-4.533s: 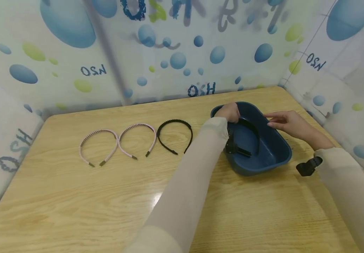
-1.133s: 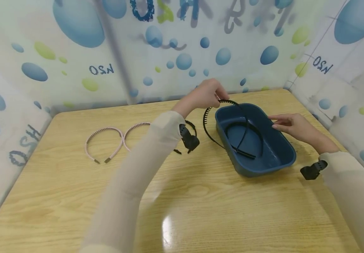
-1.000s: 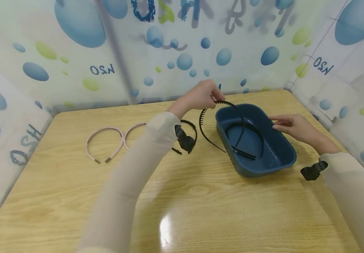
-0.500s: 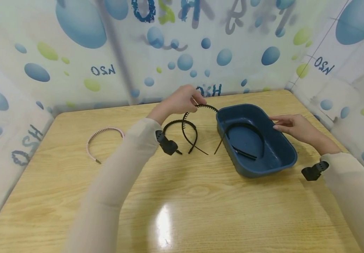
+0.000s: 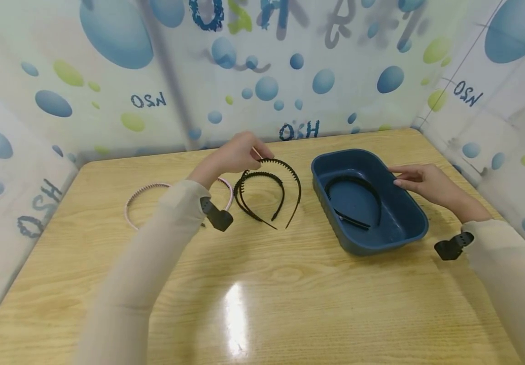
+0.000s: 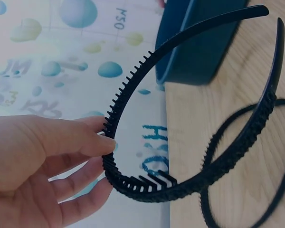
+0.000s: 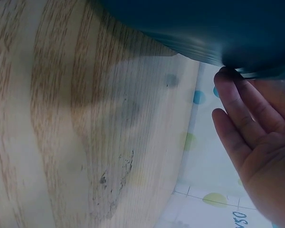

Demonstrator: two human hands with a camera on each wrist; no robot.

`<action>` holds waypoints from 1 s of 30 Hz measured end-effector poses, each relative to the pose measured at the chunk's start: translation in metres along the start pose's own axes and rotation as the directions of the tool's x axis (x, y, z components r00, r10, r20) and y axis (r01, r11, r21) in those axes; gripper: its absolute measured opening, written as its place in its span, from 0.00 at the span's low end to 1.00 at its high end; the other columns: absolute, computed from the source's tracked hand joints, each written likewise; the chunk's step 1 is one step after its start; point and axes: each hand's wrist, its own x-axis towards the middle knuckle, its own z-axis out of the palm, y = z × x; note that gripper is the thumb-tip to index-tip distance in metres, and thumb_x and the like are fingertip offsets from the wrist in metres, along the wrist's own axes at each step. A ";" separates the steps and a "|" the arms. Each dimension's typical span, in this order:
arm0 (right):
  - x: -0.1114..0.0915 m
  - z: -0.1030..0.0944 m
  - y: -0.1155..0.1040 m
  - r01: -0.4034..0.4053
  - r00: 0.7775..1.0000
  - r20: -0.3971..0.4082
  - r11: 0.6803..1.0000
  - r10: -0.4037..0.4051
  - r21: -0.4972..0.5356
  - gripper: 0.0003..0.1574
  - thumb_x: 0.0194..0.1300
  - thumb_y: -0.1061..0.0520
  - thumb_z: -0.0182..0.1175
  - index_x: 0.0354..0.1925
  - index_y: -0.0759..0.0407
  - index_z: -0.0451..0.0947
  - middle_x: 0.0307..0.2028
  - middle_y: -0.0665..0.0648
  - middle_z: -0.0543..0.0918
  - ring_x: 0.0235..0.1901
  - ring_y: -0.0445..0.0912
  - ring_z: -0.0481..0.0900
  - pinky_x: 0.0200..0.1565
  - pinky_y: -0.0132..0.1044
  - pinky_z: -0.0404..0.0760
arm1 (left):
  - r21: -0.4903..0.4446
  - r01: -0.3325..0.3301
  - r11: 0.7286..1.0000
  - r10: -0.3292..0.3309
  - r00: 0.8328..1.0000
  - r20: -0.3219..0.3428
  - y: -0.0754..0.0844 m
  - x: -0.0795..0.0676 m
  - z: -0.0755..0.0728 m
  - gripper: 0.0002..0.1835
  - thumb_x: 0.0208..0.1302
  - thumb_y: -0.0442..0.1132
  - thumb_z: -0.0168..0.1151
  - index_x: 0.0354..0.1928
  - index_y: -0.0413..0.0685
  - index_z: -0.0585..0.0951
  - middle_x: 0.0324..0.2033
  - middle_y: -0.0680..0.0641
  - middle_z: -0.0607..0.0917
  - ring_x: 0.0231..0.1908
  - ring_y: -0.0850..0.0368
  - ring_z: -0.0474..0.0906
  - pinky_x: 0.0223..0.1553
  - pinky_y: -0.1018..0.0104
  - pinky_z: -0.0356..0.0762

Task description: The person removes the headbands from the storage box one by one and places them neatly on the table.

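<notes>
My left hand [image 5: 239, 153] pinches a black toothed headband [image 5: 298, 185] at the top of its arch. In the left wrist view, thumb and fingertips meet on the headband [image 6: 199, 183], and its two ends point away from the hand. It overlaps another black headband [image 5: 282, 192] that lies on the table. My right hand [image 5: 419, 182] rests with fairly straight fingers at the far right rim of a dark blue plastic basin [image 5: 381, 243]. In the right wrist view, its fingertips [image 7: 225, 76] touch the basin's outer edge. Inside the basin lies one more black headband [image 5: 374, 190].
Two pink headbands lie left of the black ones: one [image 5: 141, 190] at far left, the other [image 5: 230, 195] partly hidden behind my left sleeve. The wooden table [image 5: 289, 304] meets a bubble-patterned wall sheet [image 5: 262, 66] at the back and sides.
My left hand has lifted a black headband out of the basin and carried it left, over beside the black headband on the table. The right hand has stayed at the basin's rim.
</notes>
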 end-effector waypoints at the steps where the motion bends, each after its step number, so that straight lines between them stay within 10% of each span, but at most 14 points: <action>1: 0.000 0.000 0.000 0.000 1.000 -0.002 1.000 0.000 -0.002 0.26 0.67 0.58 0.53 0.61 0.65 0.67 0.45 0.69 0.78 0.36 0.34 0.77 0.40 0.43 0.78 | 0.001 0.001 1.000 -0.001 1.000 0.001 -0.002 -0.002 0.000 0.18 0.55 0.20 0.56 0.47 0.37 0.81 0.48 0.41 0.80 0.45 0.47 0.78 0.44 0.62 0.76; 11: 0.001 -0.001 -0.001 0.028 1.000 -0.007 1.000 -0.028 -0.001 0.26 0.67 0.58 0.53 0.61 0.66 0.67 0.44 0.70 0.79 0.37 0.41 0.79 0.38 0.40 0.78 | 0.002 0.069 0.998 -0.069 0.997 -0.036 -0.020 -0.026 -0.006 0.18 0.55 0.22 0.56 0.48 0.39 0.81 0.48 0.42 0.80 0.47 0.47 0.76 0.45 0.59 0.76; 17: -0.001 -0.001 0.001 0.003 1.000 0.003 1.000 -0.003 0.020 0.27 0.67 0.57 0.53 0.62 0.65 0.66 0.46 0.70 0.77 0.33 0.23 0.72 0.40 0.42 0.78 | 0.017 0.075 0.997 -0.074 0.996 -0.054 -0.033 -0.040 -0.010 0.19 0.54 0.22 0.53 0.49 0.38 0.80 0.48 0.41 0.80 0.47 0.45 0.76 0.44 0.57 0.76; 30: 0.000 0.001 0.001 0.010 1.000 -0.010 1.000 -0.010 0.027 0.26 0.67 0.57 0.53 0.61 0.66 0.67 0.47 0.70 0.77 0.33 0.23 0.71 0.39 0.35 0.77 | 0.052 0.101 0.994 -0.097 0.993 -0.062 -0.065 -0.072 -0.024 0.18 0.53 0.20 0.55 0.48 0.31 0.79 0.47 0.35 0.79 0.46 0.40 0.76 0.44 0.55 0.76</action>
